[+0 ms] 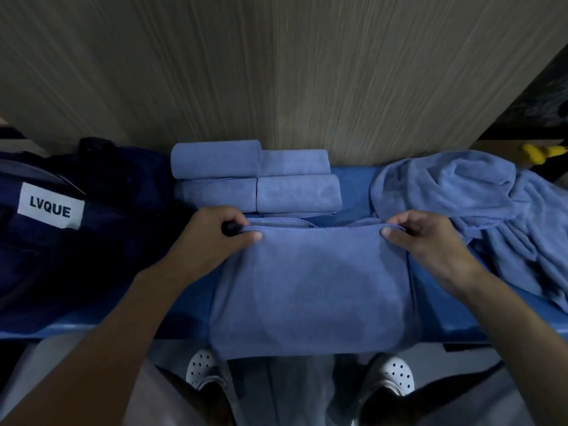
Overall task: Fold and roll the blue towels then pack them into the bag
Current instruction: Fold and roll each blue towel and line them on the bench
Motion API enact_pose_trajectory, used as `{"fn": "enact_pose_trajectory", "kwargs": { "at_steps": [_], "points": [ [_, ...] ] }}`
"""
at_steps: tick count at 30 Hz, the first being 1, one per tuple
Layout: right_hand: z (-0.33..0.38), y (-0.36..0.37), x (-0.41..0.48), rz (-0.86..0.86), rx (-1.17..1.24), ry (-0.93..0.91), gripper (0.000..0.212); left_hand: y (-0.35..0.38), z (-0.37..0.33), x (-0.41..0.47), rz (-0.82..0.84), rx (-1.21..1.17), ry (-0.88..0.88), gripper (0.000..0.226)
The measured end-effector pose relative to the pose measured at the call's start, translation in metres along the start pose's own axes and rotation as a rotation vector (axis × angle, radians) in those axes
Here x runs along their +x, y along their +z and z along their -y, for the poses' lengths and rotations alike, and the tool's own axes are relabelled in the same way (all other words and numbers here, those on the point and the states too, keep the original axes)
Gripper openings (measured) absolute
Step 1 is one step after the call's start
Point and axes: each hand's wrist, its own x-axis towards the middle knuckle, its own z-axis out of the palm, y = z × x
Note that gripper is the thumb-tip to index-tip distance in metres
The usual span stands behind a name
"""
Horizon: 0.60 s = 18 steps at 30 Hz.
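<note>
Navy bag (101, 247) left, rolled towels (255, 179) ahead, heap (455, 189) right.

Left hand (212, 235) and right hand (430, 241) are shown bare, forearms uncovered as well. White clogs (204, 368) are worn, toe caps dotted with small round holes. Grey trousers (285, 392) are made out between them, creased lengthwise, blurred towards the lower edge.
</note>
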Motion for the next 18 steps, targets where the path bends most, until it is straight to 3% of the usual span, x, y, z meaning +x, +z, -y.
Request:
{"fn": "enact_pose_trajectory", "kwargs": {
  "at_steps": [8, 18],
  "points": [
    [0.018, -0.023, -0.028, -0.164, 0.216, -0.016, 0.009, -0.019, -0.014, -0.014, -0.023, -0.002, 0.023, 0.032],
    [0.085, -0.064, -0.065, -0.324, 0.318, -0.191, 0.019, -0.061, -0.087, -0.036, 0.279, 0.091, 0.236, 0.042]
  ]
}}
